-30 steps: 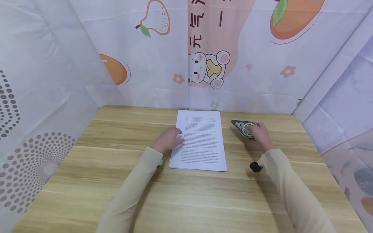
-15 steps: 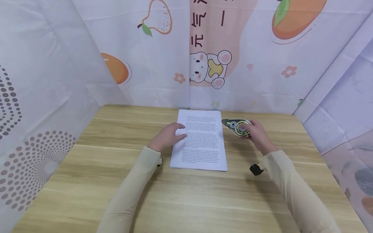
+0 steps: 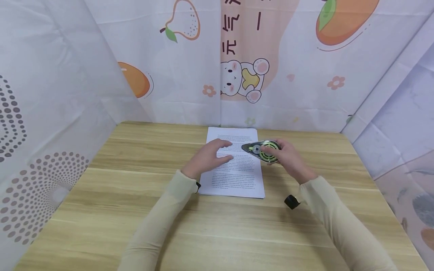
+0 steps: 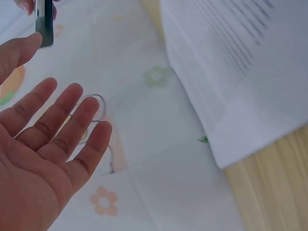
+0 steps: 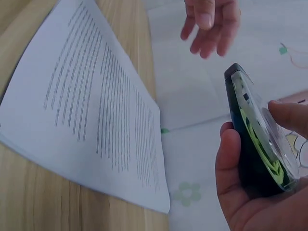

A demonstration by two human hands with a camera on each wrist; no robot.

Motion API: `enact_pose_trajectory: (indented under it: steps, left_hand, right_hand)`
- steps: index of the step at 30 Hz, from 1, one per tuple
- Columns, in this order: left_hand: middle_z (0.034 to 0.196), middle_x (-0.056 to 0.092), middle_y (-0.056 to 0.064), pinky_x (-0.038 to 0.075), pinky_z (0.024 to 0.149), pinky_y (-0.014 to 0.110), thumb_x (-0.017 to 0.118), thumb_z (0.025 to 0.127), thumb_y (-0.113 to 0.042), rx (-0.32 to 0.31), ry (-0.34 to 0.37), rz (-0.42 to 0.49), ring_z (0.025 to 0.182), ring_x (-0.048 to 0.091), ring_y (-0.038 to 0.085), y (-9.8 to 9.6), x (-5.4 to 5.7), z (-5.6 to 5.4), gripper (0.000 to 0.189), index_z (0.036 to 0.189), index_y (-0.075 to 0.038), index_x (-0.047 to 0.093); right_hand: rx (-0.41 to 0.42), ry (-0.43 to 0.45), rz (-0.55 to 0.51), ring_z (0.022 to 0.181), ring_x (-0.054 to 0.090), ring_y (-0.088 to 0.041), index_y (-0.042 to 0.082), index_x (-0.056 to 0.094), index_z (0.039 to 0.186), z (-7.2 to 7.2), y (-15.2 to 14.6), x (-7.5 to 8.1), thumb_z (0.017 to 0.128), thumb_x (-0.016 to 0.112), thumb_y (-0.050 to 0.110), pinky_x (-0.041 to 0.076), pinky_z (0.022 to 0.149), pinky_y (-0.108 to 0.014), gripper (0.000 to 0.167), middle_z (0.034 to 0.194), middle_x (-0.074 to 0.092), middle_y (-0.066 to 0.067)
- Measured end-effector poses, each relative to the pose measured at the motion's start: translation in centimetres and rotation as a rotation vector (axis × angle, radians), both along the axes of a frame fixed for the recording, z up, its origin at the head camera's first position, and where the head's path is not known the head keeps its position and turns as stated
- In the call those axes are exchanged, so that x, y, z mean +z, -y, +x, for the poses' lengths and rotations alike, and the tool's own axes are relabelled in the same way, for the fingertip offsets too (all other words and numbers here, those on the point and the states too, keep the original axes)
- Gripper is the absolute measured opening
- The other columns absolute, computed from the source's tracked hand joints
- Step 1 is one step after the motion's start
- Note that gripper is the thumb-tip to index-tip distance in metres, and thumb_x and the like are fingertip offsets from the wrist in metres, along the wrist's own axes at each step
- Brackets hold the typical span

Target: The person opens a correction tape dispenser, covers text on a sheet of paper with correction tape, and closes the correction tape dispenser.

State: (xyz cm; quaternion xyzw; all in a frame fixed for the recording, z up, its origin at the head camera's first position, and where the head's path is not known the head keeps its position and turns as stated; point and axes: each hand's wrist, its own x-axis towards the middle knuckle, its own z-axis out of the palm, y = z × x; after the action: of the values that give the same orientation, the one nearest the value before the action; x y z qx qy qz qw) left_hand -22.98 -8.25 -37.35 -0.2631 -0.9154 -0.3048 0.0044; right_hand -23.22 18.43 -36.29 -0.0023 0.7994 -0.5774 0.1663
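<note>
A correction tape dispenser (image 3: 268, 151), teardrop-shaped with a clear cover over green and black parts, is held by my right hand (image 3: 291, 160). In the right wrist view the thumb lies on the clear face of the dispenser (image 5: 257, 139) and the fingers wrap its dark back. Its narrow tip points left, over the right part of a stack of printed paper (image 3: 234, 184). Above the left part of that stack is my left hand (image 3: 208, 158), thumb and fingers spread apart with nothing between them. In the left wrist view the left palm (image 4: 33, 173) shows bare, fingers extended.
The paper lies on a wood-grain table (image 3: 223, 233) near its back edge. Behind the table hangs a white curtain (image 3: 162, 82) with fruit and bear prints, and more fabric hangs at both sides. A black wrist-worn piece (image 3: 292, 202) juts from below the right sleeve.
My right hand has carried the correction tape dispenser leftward from beside the paper until its tip is over the sheet. My left hand has moved right over the paper, its fingers spread wider.
</note>
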Motion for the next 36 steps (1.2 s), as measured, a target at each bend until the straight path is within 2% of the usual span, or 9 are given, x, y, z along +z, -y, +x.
enact_pose_trajectory:
  steps: [7, 16, 23, 28, 36]
  left_hand:
    - [0.127, 0.058, 0.002, 0.042, 0.102, 0.035, 0.068, 0.085, -0.031, -0.003, 0.01, 0.028, 0.118, 0.053, 0.018, -0.9, 0.8, 0.7, 0.049, 0.128, -0.012, 0.056]
    - [0.12, 0.061, 0.0, 0.044, 0.099, 0.033, 0.07, 0.083, -0.029, -0.037, -0.043, 0.045, 0.111, 0.055, 0.016, -1.3, 1.6, 1.3, 0.046, 0.125, -0.014, 0.058]
    - [0.112, 0.064, 0.001, 0.047, 0.096, 0.031, 0.071, 0.083, -0.025, -0.07, -0.121, 0.083, 0.104, 0.058, 0.016, -1.3, 1.7, 1.4, 0.042, 0.121, -0.011, 0.061]
    - [0.11, 0.065, 0.002, 0.048, 0.094, 0.03, 0.071, 0.083, -0.023, -0.09, -0.17, 0.103, 0.102, 0.059, 0.014, -1.2, 1.7, 1.5, 0.041, 0.12, -0.008, 0.062]
    - [0.107, 0.065, 0.002, 0.049, 0.092, 0.028, 0.071, 0.082, -0.022, -0.101, -0.196, 0.117, 0.1, 0.059, 0.013, -1.1, 2.0, 1.7, 0.04, 0.119, -0.008, 0.063]
  right_hand:
    - [0.048, -0.024, -0.002, 0.085, 0.058, -0.015, 0.004, 0.045, 0.128, 0.7, 1.2, 0.4, 0.088, 0.064, 0.033, 0.054, 0.08, -0.038, 0.054, 0.115, 0.055, -0.014]
    - [0.074, -0.032, -0.005, 0.084, 0.057, -0.017, 0.003, 0.045, 0.129, 1.3, 2.0, 1.1, 0.089, 0.063, 0.032, 0.053, 0.069, -0.026, 0.053, 0.114, 0.055, -0.014]
    - [0.081, -0.03, -0.026, 0.086, 0.057, -0.018, 0.006, 0.045, 0.131, 1.6, 2.3, 1.4, 0.088, 0.063, 0.034, 0.053, 0.068, -0.027, 0.054, 0.116, 0.054, -0.013]
    - [0.083, -0.045, -0.048, 0.09, 0.056, -0.021, 0.01, 0.045, 0.132, 1.7, 2.5, 1.5, 0.088, 0.064, 0.032, 0.054, 0.069, -0.032, 0.053, 0.12, 0.052, -0.014]
    - [0.091, -0.039, -0.06, 0.09, 0.055, -0.023, 0.007, 0.043, 0.133, 1.8, 2.6, 1.8, 0.089, 0.062, 0.028, 0.054, 0.067, -0.031, 0.052, 0.121, 0.05, -0.016]
